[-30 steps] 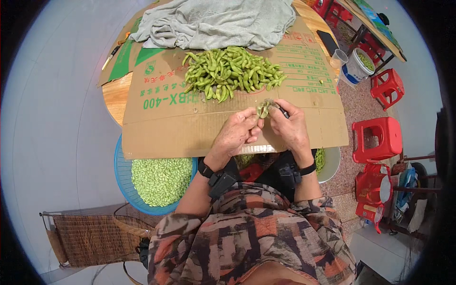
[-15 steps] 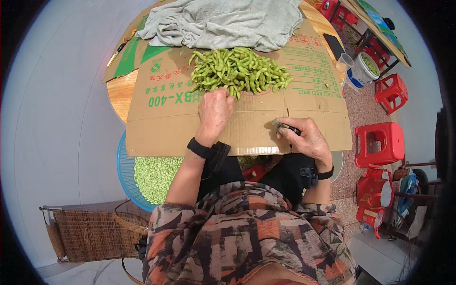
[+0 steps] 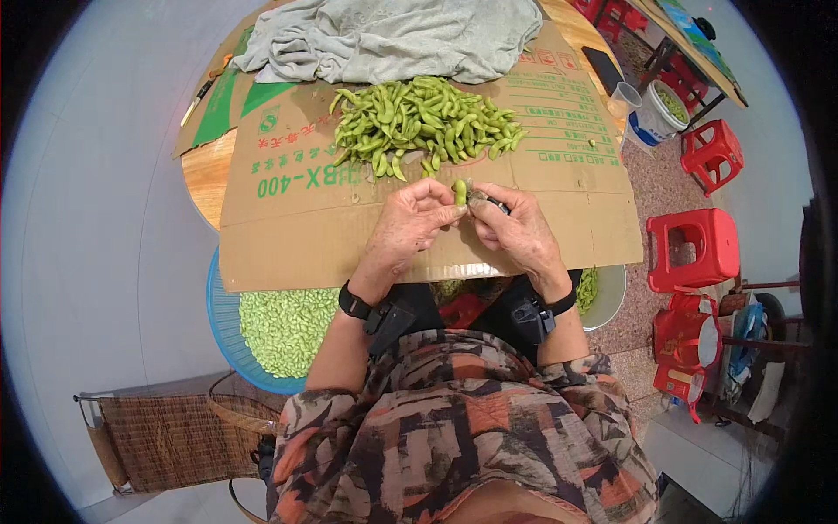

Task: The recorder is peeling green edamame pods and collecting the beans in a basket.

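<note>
While left hand pinches a green pod over the near cardboard and right hand grips a dark tool beside it, pod pile lies just farther, cloth beyond, blue basket near left partly hidden by cardboard, red stool right.

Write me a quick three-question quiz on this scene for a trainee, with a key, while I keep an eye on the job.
1. Multiple choice: what do the fingers of the left hand pinch?
A) a spoon
B) a green pod
C) a red lid
2. True or false: the blue basket of pale green beans sits farther left than the left hand.
3. Fill the gap: on the cardboard, beyond the heap of pods, lies a crumpled light grey ____.

Key: 1 B; 2 true; 3 cloth.
</note>
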Motion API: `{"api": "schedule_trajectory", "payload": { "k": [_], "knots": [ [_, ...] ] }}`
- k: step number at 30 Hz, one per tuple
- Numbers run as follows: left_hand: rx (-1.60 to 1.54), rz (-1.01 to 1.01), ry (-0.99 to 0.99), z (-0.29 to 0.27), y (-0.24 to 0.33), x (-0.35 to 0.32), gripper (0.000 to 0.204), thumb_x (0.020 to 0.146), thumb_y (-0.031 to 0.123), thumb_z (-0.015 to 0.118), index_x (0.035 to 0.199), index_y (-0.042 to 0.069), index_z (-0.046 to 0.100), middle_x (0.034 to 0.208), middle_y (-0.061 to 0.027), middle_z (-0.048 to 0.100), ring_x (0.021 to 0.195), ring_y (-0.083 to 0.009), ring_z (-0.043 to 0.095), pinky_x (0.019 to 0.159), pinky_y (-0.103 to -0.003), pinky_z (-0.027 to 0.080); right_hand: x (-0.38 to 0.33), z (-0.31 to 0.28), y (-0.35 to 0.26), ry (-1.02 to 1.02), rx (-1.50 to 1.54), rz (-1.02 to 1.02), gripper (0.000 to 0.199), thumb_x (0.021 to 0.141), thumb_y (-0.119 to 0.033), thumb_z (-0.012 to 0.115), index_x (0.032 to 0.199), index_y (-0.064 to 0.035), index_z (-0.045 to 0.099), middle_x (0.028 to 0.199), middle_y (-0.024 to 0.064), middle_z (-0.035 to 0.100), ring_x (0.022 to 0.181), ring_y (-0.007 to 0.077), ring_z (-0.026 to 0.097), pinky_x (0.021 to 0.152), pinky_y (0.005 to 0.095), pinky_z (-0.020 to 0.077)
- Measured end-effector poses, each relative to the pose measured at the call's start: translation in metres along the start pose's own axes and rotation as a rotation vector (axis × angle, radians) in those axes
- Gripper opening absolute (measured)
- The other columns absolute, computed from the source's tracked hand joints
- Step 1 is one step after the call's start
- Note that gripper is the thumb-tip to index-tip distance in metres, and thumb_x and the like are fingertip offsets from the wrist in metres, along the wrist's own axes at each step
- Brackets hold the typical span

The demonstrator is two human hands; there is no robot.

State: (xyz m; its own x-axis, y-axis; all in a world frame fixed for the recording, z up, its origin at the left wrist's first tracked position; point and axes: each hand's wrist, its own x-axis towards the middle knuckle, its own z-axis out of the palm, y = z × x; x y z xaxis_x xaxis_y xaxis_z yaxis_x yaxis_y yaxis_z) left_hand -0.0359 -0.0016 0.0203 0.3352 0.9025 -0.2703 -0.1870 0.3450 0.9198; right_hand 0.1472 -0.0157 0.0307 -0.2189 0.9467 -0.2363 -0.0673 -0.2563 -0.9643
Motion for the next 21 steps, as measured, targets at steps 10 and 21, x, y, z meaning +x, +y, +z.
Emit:
{"api": "schedule_trajectory", "payload": {
  "k": [10,21],
  "knots": [
    [0.479,0.337,0.191,0.003,-0.028,-0.002,0.007,0.086,0.008,0.067,0.084,0.004,0.062,0.073,0.0009,0.061,0.055,-0.0012,0.045,0.046,-0.017,0.031,0.000,-0.003,0.006,-0.013,-0.033,-0.050,0.027,0.090,-0.006,0.052,0.115,0.0031,0.061,0.062,-0.0046,0.048,0.053,0.0030,0.040,0.044,0.0198,0.0323],
    [0.113,0.181,0.005,0.012,-0.016,-0.003,0.020,0.087,0.018,0.070,0.093,0.002,0.060,0.075,0.0004,0.058,0.060,-0.0013,0.043,0.051,-0.017,0.032,-0.010,-0.007,0.002,0.009,-0.115,-0.137,0.020,0.088,-0.004,0.053,0.104,0.0029,0.064,0.070,0.0041,0.057,0.054,0.0107,0.050,0.049,0.0252,0.0406]
  ]
}}
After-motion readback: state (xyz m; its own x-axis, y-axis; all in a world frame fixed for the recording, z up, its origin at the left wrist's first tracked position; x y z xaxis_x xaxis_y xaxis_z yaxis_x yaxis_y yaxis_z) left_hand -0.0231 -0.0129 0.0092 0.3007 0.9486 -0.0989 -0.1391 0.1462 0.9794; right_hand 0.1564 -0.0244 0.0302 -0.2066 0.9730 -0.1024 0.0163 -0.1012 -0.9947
